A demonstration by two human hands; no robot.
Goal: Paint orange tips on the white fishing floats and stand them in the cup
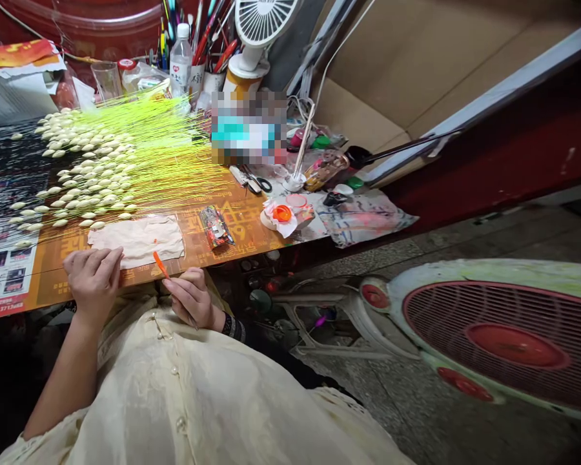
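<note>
My right hand point(192, 300) sits at the table's front edge, pinching a thin tool with an orange tip point(160, 263) that points up and left toward a beige cloth point(139, 239). My left hand point(93, 279) rests with fingers curled on the table edge, touching the cloth's near-left corner; nothing shows in it. Beyond the cloth lie several fishing floats with white oval bodies point(84, 174) and long neon-yellow stems point(169, 152), fanned out across the orange table point(244, 223).
A small orange paint pot point(282, 213) on white paper, scissors point(256, 183), a small patterned packet point(215, 227), a water bottle point(181, 61), a white desk fan point(259, 29) and a pen cup crowd the back and right. A floor fan point(503, 336) lies at lower right.
</note>
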